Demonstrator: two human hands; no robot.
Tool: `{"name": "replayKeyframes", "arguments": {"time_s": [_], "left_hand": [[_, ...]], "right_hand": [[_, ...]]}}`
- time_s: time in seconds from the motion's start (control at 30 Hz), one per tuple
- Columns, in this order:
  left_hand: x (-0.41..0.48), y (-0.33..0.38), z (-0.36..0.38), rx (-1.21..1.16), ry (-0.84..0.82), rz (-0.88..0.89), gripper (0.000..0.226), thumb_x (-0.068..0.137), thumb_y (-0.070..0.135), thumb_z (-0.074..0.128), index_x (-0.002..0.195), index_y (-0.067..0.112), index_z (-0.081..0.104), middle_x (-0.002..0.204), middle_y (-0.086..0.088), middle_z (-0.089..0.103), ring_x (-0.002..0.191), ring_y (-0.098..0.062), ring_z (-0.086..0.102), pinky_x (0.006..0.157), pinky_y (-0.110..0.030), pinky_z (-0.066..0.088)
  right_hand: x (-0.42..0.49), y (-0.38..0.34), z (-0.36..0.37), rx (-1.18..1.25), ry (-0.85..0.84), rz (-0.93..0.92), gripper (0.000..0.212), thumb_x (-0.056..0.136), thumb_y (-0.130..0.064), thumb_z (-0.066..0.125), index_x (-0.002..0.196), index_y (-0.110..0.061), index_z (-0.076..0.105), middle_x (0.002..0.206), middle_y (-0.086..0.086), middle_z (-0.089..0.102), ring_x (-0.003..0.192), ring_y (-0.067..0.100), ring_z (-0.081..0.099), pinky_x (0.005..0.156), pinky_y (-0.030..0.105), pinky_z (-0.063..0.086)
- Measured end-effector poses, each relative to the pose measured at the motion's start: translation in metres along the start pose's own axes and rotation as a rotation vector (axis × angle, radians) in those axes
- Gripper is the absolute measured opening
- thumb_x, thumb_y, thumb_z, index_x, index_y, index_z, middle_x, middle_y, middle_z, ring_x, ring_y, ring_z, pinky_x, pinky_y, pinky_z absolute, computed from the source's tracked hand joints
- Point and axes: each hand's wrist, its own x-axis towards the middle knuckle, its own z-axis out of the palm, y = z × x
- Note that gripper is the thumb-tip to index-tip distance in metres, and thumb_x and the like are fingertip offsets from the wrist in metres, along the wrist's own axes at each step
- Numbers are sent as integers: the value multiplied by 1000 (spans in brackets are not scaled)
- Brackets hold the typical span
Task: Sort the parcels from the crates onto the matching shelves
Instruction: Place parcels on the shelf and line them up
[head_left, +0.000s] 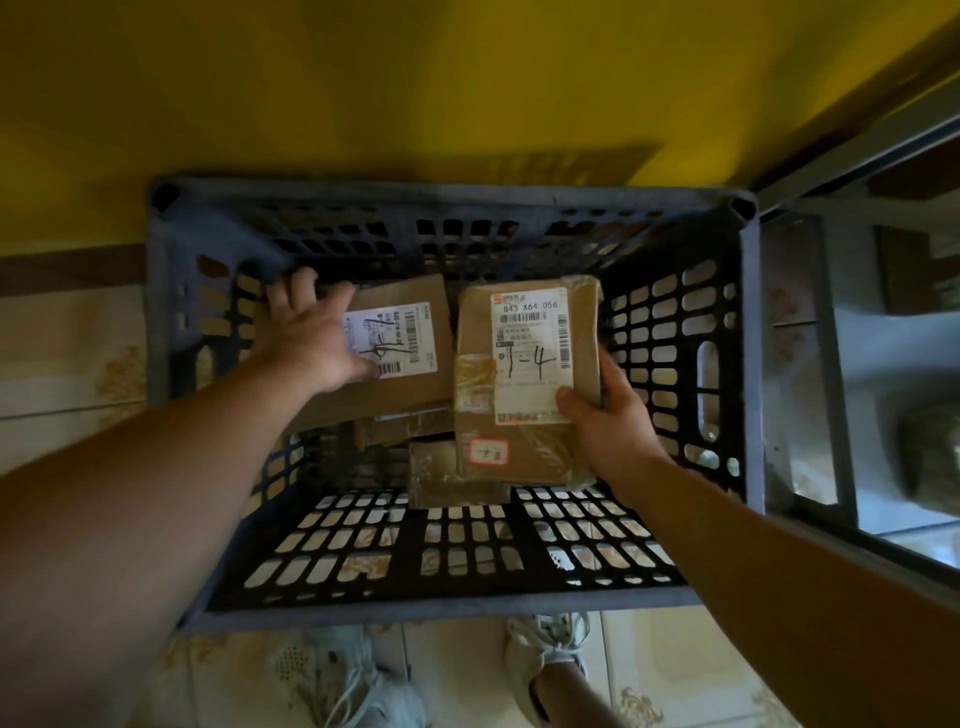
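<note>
Your right grip is clamped on the right edge of the 1-4 parcel, whose long axis runs far-to-near beside the crate's right wall. Your left grip clasps the other labelled parcel near the far left corner.

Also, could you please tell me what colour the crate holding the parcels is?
The crate is dark blue-grey plastic with slotted walls, seen best in the head view.

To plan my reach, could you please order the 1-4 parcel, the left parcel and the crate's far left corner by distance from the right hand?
1. The 1-4 parcel: gripped by the right hand, right side of the crate.
2. The left parcel: beside it, under the left hand.
3. The far left corner: on the crate's rim, farthest.
</note>
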Motion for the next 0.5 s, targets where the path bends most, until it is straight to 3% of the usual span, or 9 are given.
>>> {"name": "replayKeyframes", "arguments": {"time_s": [0.07, 0.1, 0.17, 0.23, 0.33, 0.43, 0.5], "left_hand": [[-2, 1, 3, -30, -29, 19, 107, 62, 50, 85, 145, 25, 22, 153, -11, 17, 141, -36, 16, 117, -55, 17], [-4, 3, 5, -90, -73, 5, 109, 61, 48, 86, 145, 25, 20, 151, -12, 23, 138, -36, 25, 114, -57, 23], [-10, 4, 8, -157, -144, -35, 114, 62, 49, 85, 148, 30, 12, 150, -13, 28, 134, -36, 33, 110, -56, 31], [-20, 4, 9, -39, -151, -27, 112, 63, 60, 80, 149, 29, 16, 151, -14, 28, 136, -36, 29, 111, -52, 29], [-35, 2, 9, -60, -89, -17, 78, 71, 61, 72, 132, 24, 42, 138, -11, 41, 125, -33, 40, 98, -48, 43], [-49, 1, 8, -275, -113, -50, 58, 83, 53, 64, 128, 25, 43, 129, -9, 44, 102, -28, 57, 73, -40, 57], [-58, -1, 2, -403, -146, -41, 45, 90, 49, 58, 127, 27, 44, 122, -5, 51, 89, -22, 63, 66, -37, 58]], "right_hand": [[0, -1, 1, -6, 5, 11, 61, 97, -15, 58, 146, -47, 38, 129, -6, 60, 113, 20, 63, 89, 47, 58], [-1, -1, 0, -12, 7, 16, 62, 97, -15, 57, 146, -47, 38, 129, -6, 60, 113, 20, 64, 88, 46, 59], [-2, -2, -2, -8, 14, 16, 61, 98, -13, 56, 145, -47, 39, 127, -8, 60, 108, 16, 64, 80, 38, 61], [-5, -4, -6, 6, 25, 20, 61, 98, -11, 55, 145, -47, 40, 125, -9, 61, 100, 10, 64, 68, 28, 59], [-11, -4, -14, 34, 47, 33, 62, 99, -11, 55, 146, -48, 38, 119, -11, 60, 92, 8, 64, 62, 25, 56], [-21, -9, -18, 35, 35, 16, 61, 99, -11, 54, 146, -47, 38, 123, -11, 60, 96, 10, 65, 65, 27, 58], [-29, -15, -20, 43, 33, 8, 58, 99, -11, 54, 142, -49, 42, 120, -13, 60, 95, 9, 65, 62, 25, 57]]}}
